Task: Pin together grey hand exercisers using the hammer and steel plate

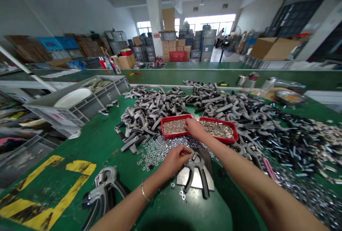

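My left hand (176,158) is closed, thumb and fingers pinching the upper end of a grey-and-black hand grip strengthener (201,174). That strengthener lies on a metal plate (183,176), its two handles spread towards me. My right hand (194,128) reaches over the near right edge of a red tray (167,136) filled with tiny metal parts. Its fingertips are bunched down at those parts, and whatever they pinch is hidden. Right beside it stands a second red tray (227,140) with small metal pins. Loose metal nuts (153,152) are scattered just beyond my left hand.
Piles of grey handles (144,117) lie behind and beside the trays. Black parts (291,142) and metal rings (307,191) spread at right. More assembled strengtheners (105,184) sit at near left, by yellow tape (72,191). A grey crate (107,97) stands at far left.
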Demonstrator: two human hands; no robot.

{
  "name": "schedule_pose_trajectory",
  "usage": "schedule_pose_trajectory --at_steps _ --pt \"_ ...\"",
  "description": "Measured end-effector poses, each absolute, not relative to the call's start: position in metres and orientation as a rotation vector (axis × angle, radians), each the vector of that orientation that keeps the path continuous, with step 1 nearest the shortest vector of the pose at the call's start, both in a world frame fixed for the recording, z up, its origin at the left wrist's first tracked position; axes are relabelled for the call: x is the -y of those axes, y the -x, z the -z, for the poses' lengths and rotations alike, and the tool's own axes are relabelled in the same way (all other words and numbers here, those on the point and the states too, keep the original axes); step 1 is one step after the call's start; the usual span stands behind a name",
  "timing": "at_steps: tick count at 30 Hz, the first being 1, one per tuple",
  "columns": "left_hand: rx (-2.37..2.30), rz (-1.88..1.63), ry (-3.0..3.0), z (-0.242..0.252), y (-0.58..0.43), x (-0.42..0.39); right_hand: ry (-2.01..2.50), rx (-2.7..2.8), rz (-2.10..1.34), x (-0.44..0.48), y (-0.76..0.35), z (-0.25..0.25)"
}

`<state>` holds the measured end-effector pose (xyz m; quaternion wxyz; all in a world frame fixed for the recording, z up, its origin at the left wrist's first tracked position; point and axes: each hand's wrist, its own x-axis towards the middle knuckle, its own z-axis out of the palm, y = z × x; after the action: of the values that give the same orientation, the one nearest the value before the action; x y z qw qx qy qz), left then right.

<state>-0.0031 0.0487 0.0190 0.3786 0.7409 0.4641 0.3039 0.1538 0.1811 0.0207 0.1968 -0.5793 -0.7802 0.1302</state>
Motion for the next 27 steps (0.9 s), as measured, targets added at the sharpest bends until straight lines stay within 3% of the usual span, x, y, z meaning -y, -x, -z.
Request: schedule_pose_trajectory --at_steps 10,17,22,27 --pt "-1.280 -0.457 -2.600 -0.006 -0.019 -0.029 1.455 1.963 -0.599 -0.081 -0.211 -0.023" --pt "-1.184 -0.518 -2.846 0.017 -0.013 -0.021 1.363 2.060 -0.533 -0.002 -0.222 0.001" --pt "-1.124 -0.564 -2.830 0.019 -0.007 -0.010 1.255 2.205 -0.379 -0.004 -0.210 0.019" --pt "-1.210 -0.728 -2.359 0.014 -0.003 -0.006 1.236 2.305 -0.217 -0.009 -0.206 0.028"
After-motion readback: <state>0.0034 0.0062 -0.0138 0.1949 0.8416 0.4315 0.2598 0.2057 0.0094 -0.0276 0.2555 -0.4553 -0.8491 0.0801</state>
